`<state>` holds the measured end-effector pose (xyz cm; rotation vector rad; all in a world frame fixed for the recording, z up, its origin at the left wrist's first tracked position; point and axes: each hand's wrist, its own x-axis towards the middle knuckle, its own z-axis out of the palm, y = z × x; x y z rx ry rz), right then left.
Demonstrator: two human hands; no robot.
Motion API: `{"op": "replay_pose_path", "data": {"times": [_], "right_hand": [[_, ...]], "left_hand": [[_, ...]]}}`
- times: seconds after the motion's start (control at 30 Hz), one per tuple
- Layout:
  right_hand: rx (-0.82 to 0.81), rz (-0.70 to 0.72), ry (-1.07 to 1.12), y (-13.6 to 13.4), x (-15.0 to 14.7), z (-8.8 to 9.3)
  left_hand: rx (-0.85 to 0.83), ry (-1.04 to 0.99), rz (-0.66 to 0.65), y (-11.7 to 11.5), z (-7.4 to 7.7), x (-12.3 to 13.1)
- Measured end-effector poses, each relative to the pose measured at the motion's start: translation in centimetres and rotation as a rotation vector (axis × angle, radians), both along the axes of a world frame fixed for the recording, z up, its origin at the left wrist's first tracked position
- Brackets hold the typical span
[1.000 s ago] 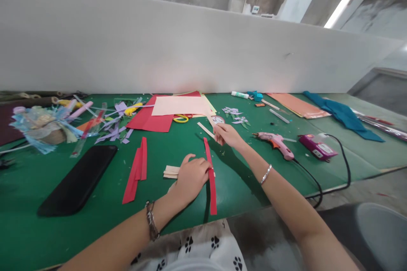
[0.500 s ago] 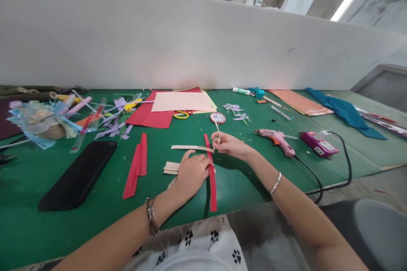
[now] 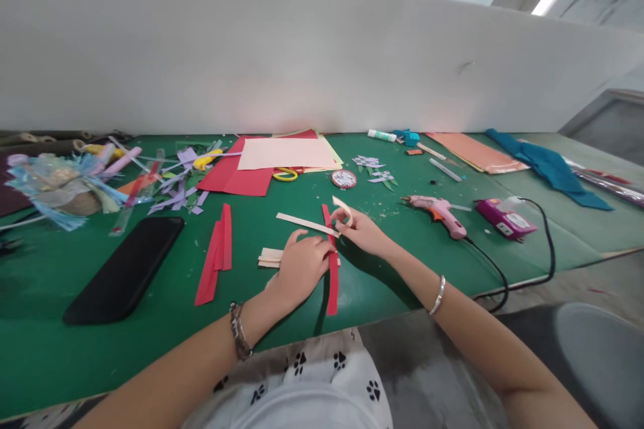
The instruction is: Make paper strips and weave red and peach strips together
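My right hand (image 3: 366,232) pinches a pale pink paper strip (image 3: 308,223). One part of the strip reaches left over the green table, and the other curls up above my fingers. Beneath it lies a red paper strip (image 3: 333,291), running toward the table's front edge. My left hand (image 3: 303,261) is curled low over the table, its fingertips gripping the red strip and its thumb lifted. Several short pale strips (image 3: 269,257) stick out to the left from under that hand; their middle is hidden. More red strips (image 3: 221,244) lie farther left.
A black phone-shaped slab (image 3: 125,268) lies at the left. Coloured paper sheets (image 3: 282,154), yellow-handled scissors (image 3: 285,175) and a round tin of pins (image 3: 343,179) are behind my hands. To the right lie a pink glue gun (image 3: 439,211) with a cord and a purple box (image 3: 504,220).
The pale strip has swung: its left part now slants and its upper part curls leftward instead of standing upright. My left hand stays nearly in place. The view has shifted slightly.
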<state>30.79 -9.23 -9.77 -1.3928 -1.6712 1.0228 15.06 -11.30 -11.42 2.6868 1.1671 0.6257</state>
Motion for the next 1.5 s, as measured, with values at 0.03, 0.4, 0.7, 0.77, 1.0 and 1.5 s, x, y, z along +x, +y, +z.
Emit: {"op": "replay_pose_path", "data": {"times": [0.03, 0.4, 0.7, 0.77, 1.0, 1.5], "right_hand": [[0.001, -0.017, -0.013, 0.0, 0.0, -0.1], [0.188, -0.055, -0.267, -0.5, 0.7, -0.5], [0.205, -0.057, -0.285, -0.6, 0.2, -0.6], [0.223, -0.047, -0.222, -0.8, 0.0, -0.6], [0.093, 0.002, -0.083, -1.5, -0.4, -0.8], [0.053, 0.027, -0.006, -1.4, -0.2, -0.9]], "left_hand": [[0.0, -0.002, -0.002, 0.0, 0.0, 0.0], [-0.012, 0.007, -0.008, 0.1, 0.0, -0.1], [0.009, 0.006, 0.017, 0.1, -0.2, -0.1], [0.014, 0.019, 0.026, 0.1, -0.1, -0.1], [0.019, 0.014, -0.007, 0.0, 0.1, 0.0], [-0.022, -0.026, -0.007, -0.1, 0.3, 0.0]]}}
